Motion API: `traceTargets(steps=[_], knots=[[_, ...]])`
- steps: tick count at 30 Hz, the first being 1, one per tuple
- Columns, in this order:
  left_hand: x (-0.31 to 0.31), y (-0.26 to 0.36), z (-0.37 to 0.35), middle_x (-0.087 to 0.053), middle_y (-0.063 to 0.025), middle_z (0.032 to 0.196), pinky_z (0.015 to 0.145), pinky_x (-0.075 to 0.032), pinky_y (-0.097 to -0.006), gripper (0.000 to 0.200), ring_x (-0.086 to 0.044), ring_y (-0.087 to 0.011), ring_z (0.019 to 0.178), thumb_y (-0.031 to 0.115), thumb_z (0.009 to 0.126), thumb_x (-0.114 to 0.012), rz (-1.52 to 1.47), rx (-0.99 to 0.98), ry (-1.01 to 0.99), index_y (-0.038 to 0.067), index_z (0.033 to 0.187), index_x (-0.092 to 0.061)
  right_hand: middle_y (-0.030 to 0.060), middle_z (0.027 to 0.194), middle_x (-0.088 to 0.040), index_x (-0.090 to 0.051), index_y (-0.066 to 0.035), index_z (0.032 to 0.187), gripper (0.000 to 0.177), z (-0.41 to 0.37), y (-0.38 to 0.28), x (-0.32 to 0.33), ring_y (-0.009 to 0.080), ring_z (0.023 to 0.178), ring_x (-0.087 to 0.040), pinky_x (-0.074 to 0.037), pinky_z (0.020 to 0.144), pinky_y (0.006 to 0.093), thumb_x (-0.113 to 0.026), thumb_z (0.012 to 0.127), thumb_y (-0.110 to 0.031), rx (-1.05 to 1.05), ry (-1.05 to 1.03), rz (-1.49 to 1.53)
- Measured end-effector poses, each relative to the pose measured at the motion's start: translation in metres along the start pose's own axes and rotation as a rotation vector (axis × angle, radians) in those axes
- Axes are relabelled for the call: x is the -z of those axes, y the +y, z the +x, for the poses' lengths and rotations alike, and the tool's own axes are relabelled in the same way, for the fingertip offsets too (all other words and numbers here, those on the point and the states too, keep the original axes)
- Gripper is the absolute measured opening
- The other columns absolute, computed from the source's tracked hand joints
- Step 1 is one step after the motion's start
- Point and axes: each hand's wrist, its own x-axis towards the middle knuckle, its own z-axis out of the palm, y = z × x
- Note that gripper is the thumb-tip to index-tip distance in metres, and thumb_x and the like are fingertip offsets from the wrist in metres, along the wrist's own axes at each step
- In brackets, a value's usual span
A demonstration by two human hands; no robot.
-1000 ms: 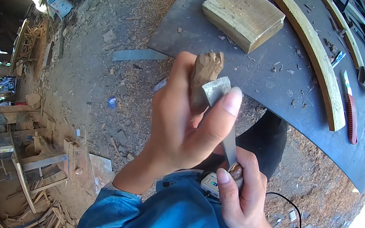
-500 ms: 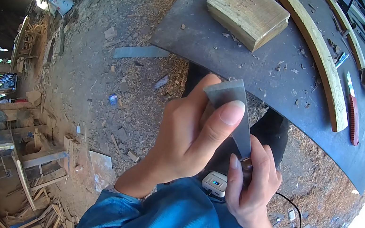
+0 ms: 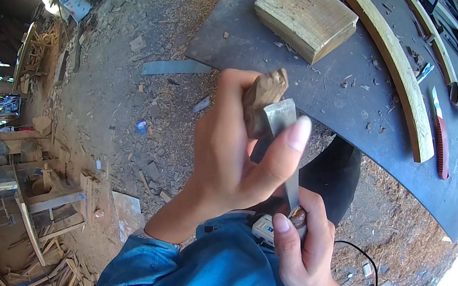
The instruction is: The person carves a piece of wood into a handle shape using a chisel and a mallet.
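Observation:
My left hand [image 3: 226, 154] is closed around a rough brown piece of wood [image 3: 262, 101], whose uneven end sticks up past the fingers. Against it lies the wide flat blade of a chisel [image 3: 280, 115], its squared tip pointing up and away from me, the left thumb resting alongside the blade. Lower down, my right hand [image 3: 310, 255] grips the chisel by its brown handle, most of which is hidden in the fingers. Both hands are above my lap, just short of the dark table's [image 3: 221, 40] near edge.
On the table lie a thick wooden block [image 3: 305, 20], a long curved wooden strip [image 3: 396, 73], a red-handled cutter knife [image 3: 443, 147] and scattered shavings. A small white device [image 3: 263, 227] sits at my waist, with a black cable [image 3: 373, 273] to the right. Scrap wood litters the floor.
The chisel has tilted and shifted slightly left, and the right hand has moved down and left with it. The brown wooden piece, hidden before behind the blade, now shows above the left fingers.

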Motion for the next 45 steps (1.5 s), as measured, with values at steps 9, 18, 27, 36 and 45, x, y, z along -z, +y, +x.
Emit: traceTargets(steps=[9, 18, 27, 36, 45], knots=[[-0.005, 0.011, -0.006, -0.062, -0.0036, 0.072, 0.055, -0.047, -0.0277, 0.031, -0.062, -0.0089, 0.065, 0.032, 0.101, -0.065, -0.152, 0.147, -0.058, 0.002, 0.103, -0.056, 0.0095, 0.087, -0.068, -0.060, 0.005, 0.126, 0.043, 0.011, 0.021, -0.007, 0.0164, 0.056, -0.061, -0.047, 0.049, 0.0284, -0.075, 0.086, -0.002, 0.402, 0.290, -0.436], [-0.004, 0.016, -0.005, -0.051, -0.0043, 0.094, 0.064, -0.040, -0.0274, 0.037, -0.046, -0.0083, 0.072, 0.032, 0.098, -0.061, -0.216, 0.137, -0.067, 0.001, 0.112, -0.048, 0.0110, 0.085, -0.067, -0.059, 0.006, 0.125, 0.043, 0.007, 0.015, -0.002, 0.0194, 0.059, -0.063, -0.049, 0.053, 0.0301, -0.075, 0.087, -0.003, 0.321, 0.158, -0.286], [0.002, -0.007, 0.005, -0.063, -0.0024, 0.078, 0.052, -0.044, -0.0236, 0.045, -0.057, -0.0062, 0.063, 0.027, 0.090, -0.075, -0.098, -0.123, -0.037, -0.001, 0.115, -0.050, 0.0121, 0.082, -0.065, -0.058, 0.006, 0.128, 0.036, -0.001, -0.004, 0.010, 0.0194, 0.068, -0.065, -0.052, 0.064, 0.0306, -0.068, 0.097, -0.008, -0.013, -0.039, 0.066], [-0.002, 0.006, -0.007, -0.065, -0.0052, 0.077, 0.054, -0.048, -0.0274, 0.036, -0.062, -0.0091, 0.064, 0.031, 0.100, -0.066, -0.163, 0.148, -0.061, 0.000, 0.111, -0.053, 0.0117, 0.084, -0.065, -0.058, 0.006, 0.129, 0.041, 0.011, 0.019, -0.007, 0.0191, 0.063, -0.064, -0.050, 0.055, 0.0305, -0.072, 0.090, -0.002, 0.331, 0.233, -0.369], [-0.011, 0.004, -0.005, -0.059, -0.0044, 0.087, 0.061, -0.044, -0.0248, 0.042, -0.055, -0.0069, 0.073, 0.027, 0.096, -0.071, -0.320, 0.147, -0.046, 0.000, 0.115, -0.046, 0.0156, 0.090, -0.067, -0.058, 0.008, 0.128, 0.041, 0.012, 0.007, 0.005, 0.0222, 0.072, -0.067, -0.052, 0.066, 0.0314, -0.070, 0.091, -0.003, 0.247, 0.178, -0.293]])
